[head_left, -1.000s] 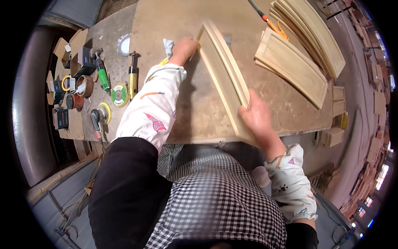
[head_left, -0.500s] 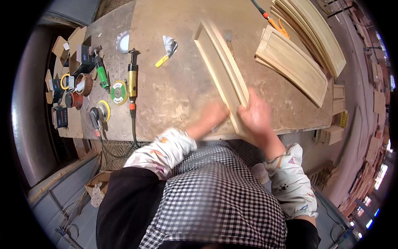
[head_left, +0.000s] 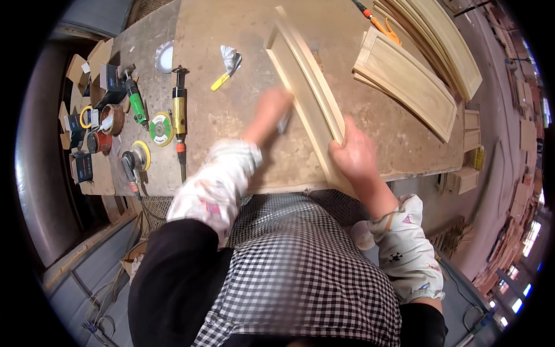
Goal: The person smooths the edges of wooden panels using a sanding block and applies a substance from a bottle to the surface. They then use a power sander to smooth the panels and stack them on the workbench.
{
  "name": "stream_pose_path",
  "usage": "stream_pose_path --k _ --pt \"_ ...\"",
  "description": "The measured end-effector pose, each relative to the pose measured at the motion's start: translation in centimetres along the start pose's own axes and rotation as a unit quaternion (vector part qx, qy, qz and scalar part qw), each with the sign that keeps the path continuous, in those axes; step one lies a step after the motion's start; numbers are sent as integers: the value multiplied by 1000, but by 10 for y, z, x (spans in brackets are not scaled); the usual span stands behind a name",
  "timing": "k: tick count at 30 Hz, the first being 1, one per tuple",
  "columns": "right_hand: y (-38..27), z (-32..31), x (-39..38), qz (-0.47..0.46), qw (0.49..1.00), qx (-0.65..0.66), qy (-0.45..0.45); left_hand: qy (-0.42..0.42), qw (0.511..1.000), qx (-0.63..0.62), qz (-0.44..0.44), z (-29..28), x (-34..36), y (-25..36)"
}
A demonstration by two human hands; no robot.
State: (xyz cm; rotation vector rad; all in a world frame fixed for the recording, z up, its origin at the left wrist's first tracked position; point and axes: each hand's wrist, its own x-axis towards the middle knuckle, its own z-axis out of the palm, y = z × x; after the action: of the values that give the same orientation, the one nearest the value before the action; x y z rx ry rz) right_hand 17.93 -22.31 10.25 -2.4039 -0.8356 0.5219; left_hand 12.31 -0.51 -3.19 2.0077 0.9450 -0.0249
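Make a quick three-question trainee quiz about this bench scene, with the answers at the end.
1. Which hand holds the framed wooden panel near the end closest to the person?
2. True or false: the yellow-handled tool lies left of that panel.
3. The tool just right of the round green-and-white disc has a body that is mainly: A) blue, B) gold, C) red.

Key: 1. The right hand. 2. True. 3. B.

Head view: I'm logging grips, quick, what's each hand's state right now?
Left hand: blurred at the left edge of the wooden panel; open or closed, cannot be told.
Right hand: closed, holding the wooden panel near its lower end.
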Motion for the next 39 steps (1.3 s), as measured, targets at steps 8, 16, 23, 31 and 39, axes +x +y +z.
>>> stream_pose_path --k 8,16,23,31,39 --pt "8 5 1 -14 1000 5 -3 -191 981 35 15 69 -140 13" --pt "-1 7 -1 8 1000 -25 -9 40 995 93 10 -88 97 10" --pt "4 8 -1 -10 1000 -17 20 -22 999 -38 28 -52 80 -10" --pt "-20 12 -8 -7 998 -63 16 35 983 -179 -15 -65 105 -13" --pt "-38 23 -17 37 998 -58 -16 48 996 -71 14 -66 85 -2"
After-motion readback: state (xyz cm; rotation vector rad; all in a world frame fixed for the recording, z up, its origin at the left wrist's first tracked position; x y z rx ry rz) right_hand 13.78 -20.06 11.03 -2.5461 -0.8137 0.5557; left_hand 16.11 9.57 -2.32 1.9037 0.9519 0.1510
